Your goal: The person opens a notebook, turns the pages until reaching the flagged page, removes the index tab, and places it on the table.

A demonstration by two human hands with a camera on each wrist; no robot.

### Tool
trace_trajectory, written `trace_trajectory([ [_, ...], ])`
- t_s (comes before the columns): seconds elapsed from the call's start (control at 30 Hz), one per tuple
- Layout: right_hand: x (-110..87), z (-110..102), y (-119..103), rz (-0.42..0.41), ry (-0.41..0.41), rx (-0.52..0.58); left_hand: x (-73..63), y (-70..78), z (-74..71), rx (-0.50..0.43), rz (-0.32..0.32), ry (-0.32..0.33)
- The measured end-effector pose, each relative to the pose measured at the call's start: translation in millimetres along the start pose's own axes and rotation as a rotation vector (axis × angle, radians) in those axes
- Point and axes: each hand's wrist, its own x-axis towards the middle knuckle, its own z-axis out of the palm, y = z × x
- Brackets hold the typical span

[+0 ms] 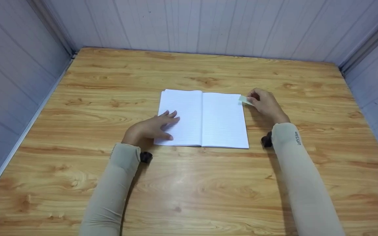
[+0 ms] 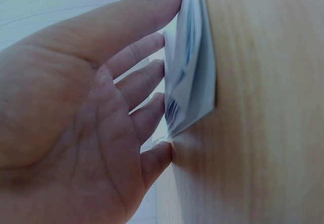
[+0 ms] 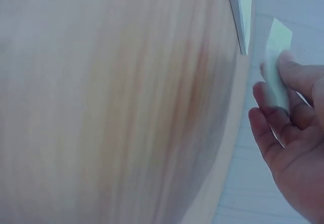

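Note:
An open lined notebook (image 1: 208, 119) lies flat in the middle of the wooden table (image 1: 189, 183). My left hand (image 1: 153, 127) rests with straight fingers on the notebook's left page; in the left wrist view its fingers (image 2: 147, 82) press against the page edges (image 2: 190, 62). My right hand (image 1: 264, 103) is just beyond the notebook's far right corner and pinches a small pale green slip of paper (image 1: 245, 100), also seen between thumb and fingers as the pale slip (image 3: 276, 82) in the right wrist view.
Pale panelled walls (image 1: 189, 23) close the table in at the back and on both sides. Bare wood (image 1: 189, 65) surrounds the notebook. Both arms wear beige sleeves (image 1: 304, 183) with a small black device at each wrist.

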Motion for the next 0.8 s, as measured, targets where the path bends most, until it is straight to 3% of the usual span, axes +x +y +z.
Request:
trace_trajectory([
  [0.57,-5.0,-14,8,0.113,0.032,0.096,-0.6,0.6,-1.2,0.021,0.012,0.000],
  [0.8,-2.5,-19,15,0.135,0.050,0.055,1.0,0.1,0.3,-0.002,0.027,0.004],
])
